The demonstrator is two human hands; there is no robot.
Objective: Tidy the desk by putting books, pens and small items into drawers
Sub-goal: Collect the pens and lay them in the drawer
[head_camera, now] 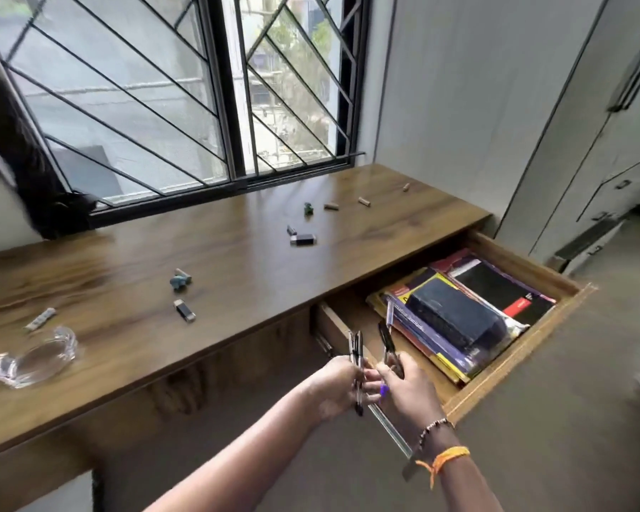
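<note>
While drawer (525,327) gapes, left hand (339,382) grips pens (357,367), right hand (403,386) grips pen (388,349).

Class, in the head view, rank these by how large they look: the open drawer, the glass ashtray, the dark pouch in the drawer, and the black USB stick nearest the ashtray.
1. open drawer
2. dark pouch
3. glass ashtray
4. black USB stick
</note>
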